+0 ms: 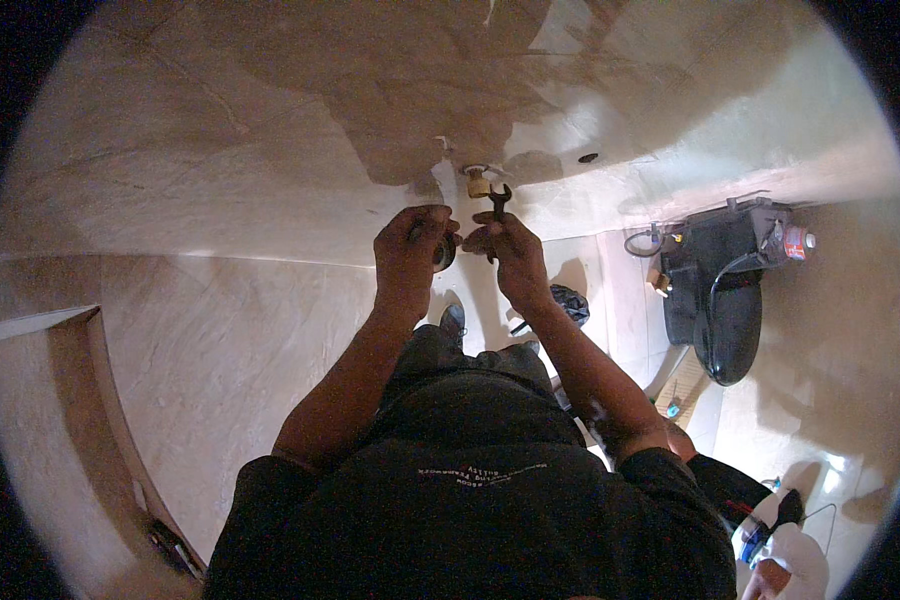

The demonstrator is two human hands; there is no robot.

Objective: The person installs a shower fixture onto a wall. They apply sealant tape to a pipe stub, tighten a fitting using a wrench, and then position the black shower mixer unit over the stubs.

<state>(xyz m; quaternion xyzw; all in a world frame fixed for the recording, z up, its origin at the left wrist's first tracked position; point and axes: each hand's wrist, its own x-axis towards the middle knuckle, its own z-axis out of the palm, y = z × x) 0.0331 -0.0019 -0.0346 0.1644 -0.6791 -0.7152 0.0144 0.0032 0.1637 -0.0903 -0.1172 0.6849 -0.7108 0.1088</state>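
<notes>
A brass pipe fitting (478,184) sticks out of the tiled wall in front of me, with a pale ring at its base. My right hand (515,262) is closed around a dark open-ended wrench (500,200). The wrench's jaw points up, just right of the brass fitting; I cannot tell whether they touch. Left of it, my left hand (406,250) is closed on a round dark object (442,256) with a lighter centre, perhaps a roll or a ring-shaped part. My fingers hide much of it. Both hands are just below the fitting, close together.
To the right stands a black toilet (730,310), with a small container (796,243) on its tank. A dark hole (588,158) shows in the wall. A black bag (570,304) lies by my feet. Another person's hand (767,578) appears at lower right. A wall recess (45,350) is at left.
</notes>
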